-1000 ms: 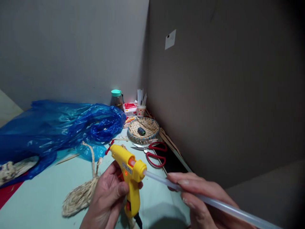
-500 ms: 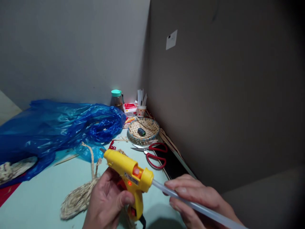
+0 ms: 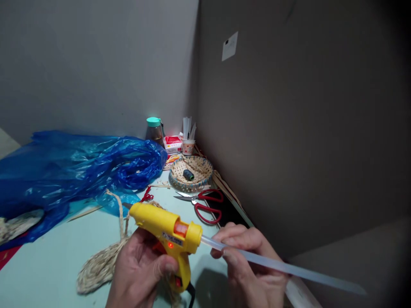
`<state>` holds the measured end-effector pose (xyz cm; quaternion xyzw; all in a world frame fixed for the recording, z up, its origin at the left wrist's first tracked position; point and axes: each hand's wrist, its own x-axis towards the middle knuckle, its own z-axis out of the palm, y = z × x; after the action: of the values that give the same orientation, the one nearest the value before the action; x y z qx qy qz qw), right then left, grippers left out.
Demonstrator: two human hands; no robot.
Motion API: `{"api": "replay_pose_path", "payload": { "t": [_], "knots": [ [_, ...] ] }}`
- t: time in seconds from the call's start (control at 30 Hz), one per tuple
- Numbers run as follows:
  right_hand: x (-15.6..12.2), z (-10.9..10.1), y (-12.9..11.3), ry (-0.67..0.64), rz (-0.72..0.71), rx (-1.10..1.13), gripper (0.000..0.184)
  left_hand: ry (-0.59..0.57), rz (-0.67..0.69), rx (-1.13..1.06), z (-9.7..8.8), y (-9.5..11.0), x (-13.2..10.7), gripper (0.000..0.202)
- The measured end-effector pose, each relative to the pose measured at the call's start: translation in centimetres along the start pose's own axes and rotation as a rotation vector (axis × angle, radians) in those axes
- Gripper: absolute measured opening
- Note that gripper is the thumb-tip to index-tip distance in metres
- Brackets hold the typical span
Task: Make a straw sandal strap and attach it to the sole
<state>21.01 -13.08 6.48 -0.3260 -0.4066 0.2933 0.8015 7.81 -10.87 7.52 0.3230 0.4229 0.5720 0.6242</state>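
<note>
Glue gun (image 3: 160,219), yellow, just one: within the left hand (image 3: 136,269), which is closed round the handle with thumb along the near side. Points its dark nozzle (image 3: 127,205) leftward. Bears one label (image 3: 175,240), print too blurred to read, and one lit red light (image 3: 170,245). At its back opening, one translucent stick (image 3: 289,268), pinched near the front between thumb and fingers of the right hand (image 3: 255,267).

Beside the left hand, one coiled braid (image 3: 98,268) on the pale counter (image 3: 48,282). Past the gun, one pair of open scissors (image 3: 194,199), red handles partly over a black slab (image 3: 227,210). Farther back, one basket (image 3: 204,172) with one dark spool (image 3: 188,174) inside; one patterned cup (image 3: 188,147) of several sticks, too overlapped to count; one red-and-white pack (image 3: 173,144), lettering too small to read; one teal-lidded jar (image 3: 155,132). To the left, crumpled blue plastic (image 3: 80,167). High on the dark wall (image 3: 289,107), one white card (image 3: 230,46), marks unreadable.
</note>
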Motion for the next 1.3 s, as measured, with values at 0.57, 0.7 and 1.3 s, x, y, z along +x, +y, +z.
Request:
{"api": "replay_pose_path", "payload": {
  "t": [0.57,0.7,1.3],
  "knots": [
    [1.0,-1.3,-0.3,-0.080,0.206,0.045,0.017,0.004,0.016,0.021,-0.1,-0.1,0.1,0.058],
    [0.8,-1.0,0.1,-0.061,0.123,0.008,0.015,-0.024,0.007,0.031,-0.2,0.0,0.1,0.056],
    [-2.4,-2.7,2.0,-0.358,0.485,-0.497,0.034,-0.213,0.081,0.179,0.2,-0.9,-0.2,0.020]
  ]
}}
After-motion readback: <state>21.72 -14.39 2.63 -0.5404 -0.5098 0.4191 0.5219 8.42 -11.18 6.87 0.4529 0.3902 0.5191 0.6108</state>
